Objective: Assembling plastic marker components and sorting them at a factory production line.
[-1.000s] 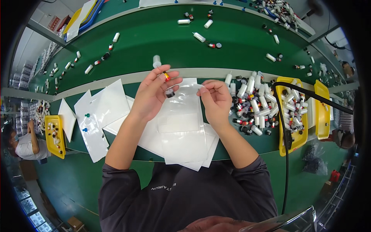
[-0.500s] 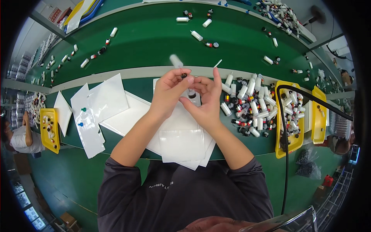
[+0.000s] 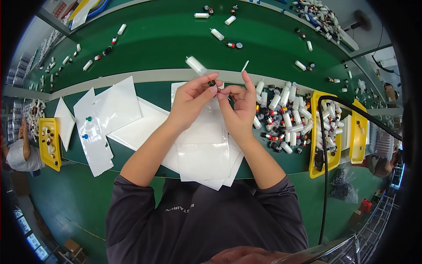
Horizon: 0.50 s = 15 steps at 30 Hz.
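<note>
My left hand (image 3: pixel 191 97) is closed, pinching a small black cap-like piece (image 3: pixel 212 83) between thumb and fingertips. My right hand (image 3: pixel 238 104) meets it there, thumb and bent finger closed beside the piece; whatever they grip is too small to make out. Its index finger points up, with a thin white sliver (image 3: pixel 245 65) at the tip. Just beyond my left fingers is a white cylindrical tube (image 3: pixel 195 65), tilted; I cannot tell whether the hand holds it. Glossy white plastic sheets (image 3: pixel 203 160) lie under both hands.
Right of my hands is a pile of white tubes and small black and red parts (image 3: pixel 281 116), then a yellow tray (image 3: pixel 313 163) crossed by a black cable (image 3: pixel 325 193). More sheets (image 3: pixel 118 105) lie left. Scattered tubes lie on the green belt (image 3: pixel 162 39). A person (image 3: pixel 23 154) sits far left.
The white tube beyond my left fingers is sharper and slightly farther up and left. My right thumb has risen to meet the fingers near the black piece. The whole view has shifted a little.
</note>
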Tool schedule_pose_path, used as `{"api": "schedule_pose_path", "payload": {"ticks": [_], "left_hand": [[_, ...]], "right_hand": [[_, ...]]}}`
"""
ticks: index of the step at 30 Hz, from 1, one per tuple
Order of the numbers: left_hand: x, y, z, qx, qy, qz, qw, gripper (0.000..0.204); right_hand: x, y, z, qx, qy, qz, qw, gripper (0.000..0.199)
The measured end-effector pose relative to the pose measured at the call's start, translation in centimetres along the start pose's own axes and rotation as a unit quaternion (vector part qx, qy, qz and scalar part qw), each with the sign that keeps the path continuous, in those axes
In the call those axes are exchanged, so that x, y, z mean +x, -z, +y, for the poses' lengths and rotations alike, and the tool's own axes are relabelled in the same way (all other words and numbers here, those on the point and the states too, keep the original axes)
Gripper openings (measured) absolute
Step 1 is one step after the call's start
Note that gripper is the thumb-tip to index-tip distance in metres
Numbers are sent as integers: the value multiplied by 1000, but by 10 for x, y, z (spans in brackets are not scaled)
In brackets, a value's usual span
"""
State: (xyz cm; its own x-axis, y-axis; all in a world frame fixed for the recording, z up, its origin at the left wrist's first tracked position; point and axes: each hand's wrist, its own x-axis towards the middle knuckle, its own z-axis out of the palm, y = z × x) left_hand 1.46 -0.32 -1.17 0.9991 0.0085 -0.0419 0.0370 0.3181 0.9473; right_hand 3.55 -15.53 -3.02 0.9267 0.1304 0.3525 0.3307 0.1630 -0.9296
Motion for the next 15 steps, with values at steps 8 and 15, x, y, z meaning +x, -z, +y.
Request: {"api": "schedule_pose_path", "payload": {"ticks": [8, 15], "left_hand": [[2, 1, 5, 9, 12, 18, 1000, 39], [4, 8, 1, -5, 22, 14, 1000, 38]], "right_hand": [[-1, 1, 10, -114, 33, -22, 993, 66], [1, -2, 4, -157, 44, -34, 986, 62]]}}
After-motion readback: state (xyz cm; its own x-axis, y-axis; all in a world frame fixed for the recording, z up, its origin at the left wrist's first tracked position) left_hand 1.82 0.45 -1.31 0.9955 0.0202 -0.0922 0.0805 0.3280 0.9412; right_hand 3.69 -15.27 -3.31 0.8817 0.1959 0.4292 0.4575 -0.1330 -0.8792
